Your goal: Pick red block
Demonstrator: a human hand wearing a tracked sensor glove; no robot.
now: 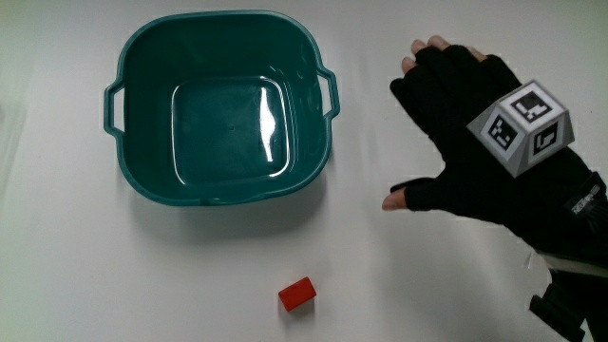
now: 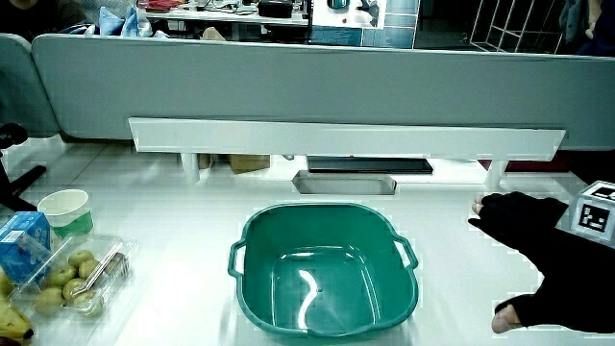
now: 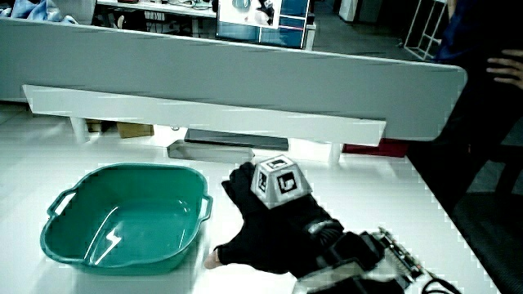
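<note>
On the white table (image 1: 76, 275), main view: red block (image 1: 296, 294) lies at 6 o'clock of the teal basin (image 1: 133, 171), apart from it. We note the hand (image 1: 470, 142) beside the basin, fingers spread, holding nothing. We judge the reach should run toward 7 o'clock from the hand, pinching the block's flat faces. Both side views: hand (image 2: 548, 259) (image 3: 270, 224) beside the glossy, round-cornered plastic basin (image 2: 252, 288) (image 3: 57, 245); block not visible.

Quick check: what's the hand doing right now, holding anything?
Hand: open, fingers spread, holding nothing, beside the teal basin; the red block lies untouched, nearer to the person.
</note>
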